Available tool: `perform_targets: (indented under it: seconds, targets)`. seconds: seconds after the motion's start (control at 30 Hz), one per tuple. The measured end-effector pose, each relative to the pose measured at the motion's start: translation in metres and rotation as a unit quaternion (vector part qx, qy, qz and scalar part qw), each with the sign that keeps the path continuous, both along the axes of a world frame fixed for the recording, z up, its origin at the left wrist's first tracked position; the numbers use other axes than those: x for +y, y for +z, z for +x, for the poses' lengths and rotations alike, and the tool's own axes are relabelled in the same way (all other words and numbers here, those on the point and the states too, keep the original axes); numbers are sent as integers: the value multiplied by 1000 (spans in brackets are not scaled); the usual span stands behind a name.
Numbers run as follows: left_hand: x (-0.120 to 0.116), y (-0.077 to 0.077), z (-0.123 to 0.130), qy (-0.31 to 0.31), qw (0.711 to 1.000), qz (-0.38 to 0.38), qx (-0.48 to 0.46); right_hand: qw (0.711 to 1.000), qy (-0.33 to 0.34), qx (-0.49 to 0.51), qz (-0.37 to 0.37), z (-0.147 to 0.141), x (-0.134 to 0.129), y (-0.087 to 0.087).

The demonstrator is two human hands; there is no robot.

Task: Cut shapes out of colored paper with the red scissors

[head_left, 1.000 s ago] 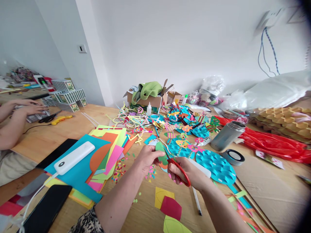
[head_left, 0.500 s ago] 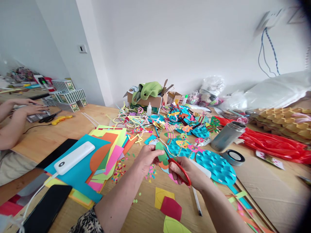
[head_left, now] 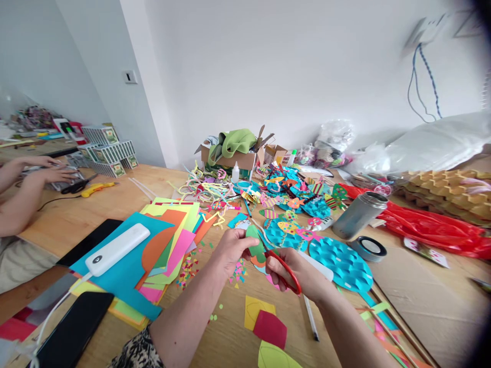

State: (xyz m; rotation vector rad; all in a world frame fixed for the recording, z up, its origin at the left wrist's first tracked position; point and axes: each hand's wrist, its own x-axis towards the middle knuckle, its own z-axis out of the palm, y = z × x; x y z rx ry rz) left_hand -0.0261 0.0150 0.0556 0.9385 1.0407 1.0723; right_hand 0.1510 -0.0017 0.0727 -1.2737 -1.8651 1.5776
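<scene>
A small piece of green paper [head_left: 252, 239] is pinched between the thumb and fingers of my left hand [head_left: 232, 249]. My right hand [head_left: 288, 271] is closed around the red handles of a pair of scissors [head_left: 293, 280]; their metal blades lie against the right edge of the green paper. Small paper scraps [head_left: 238, 272] are scattered under and beside my hands. Nearer to me lie a yellow piece [head_left: 258, 308], a dark red piece [head_left: 270, 328] and a lime piece [head_left: 276, 356] of paper, with a pen [head_left: 310, 318] to their right.
Stacked coloured paper [head_left: 169, 255] with a white power bank [head_left: 117, 249] lies at left, near a phone [head_left: 71, 332]. Blue scaled paper [head_left: 341, 263], a steel flask [head_left: 359, 214] and its lid [head_left: 369, 249] are at right. Another person's hands [head_left: 48, 171] are at far left.
The other person's hands at far left have shifted slightly. My own hands, the scissors and the green paper look nearly unchanged.
</scene>
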Motion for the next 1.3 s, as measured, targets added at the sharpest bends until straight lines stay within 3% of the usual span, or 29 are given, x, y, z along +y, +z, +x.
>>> perform_targets:
  seconds: [1.3]
  targets:
    - [-1,5,1,2,999,-32,-38,999,-30,0,-18,-3,-1,2]
